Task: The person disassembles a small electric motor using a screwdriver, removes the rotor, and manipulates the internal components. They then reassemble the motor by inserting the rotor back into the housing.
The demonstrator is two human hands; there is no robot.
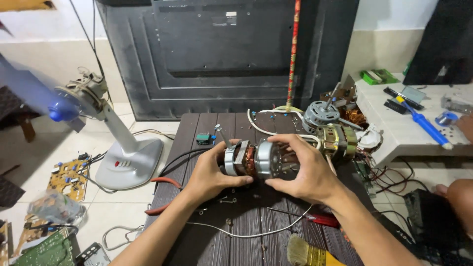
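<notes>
A fan motor with silver end caps, copper windings and a shaft pointing up-left lies on its side over a dark wooden table. My left hand grips its left end cap. My right hand wraps the right end cap, fingers curled over the top. Both hands hold the motor just above the tabletop.
Two more motors stand at the table's back right. A red-handled screwdriver, a paintbrush, loose screws and white wire lie near me. A running desk fan stands on the floor left, beside circuit boards. A white bench holds tools.
</notes>
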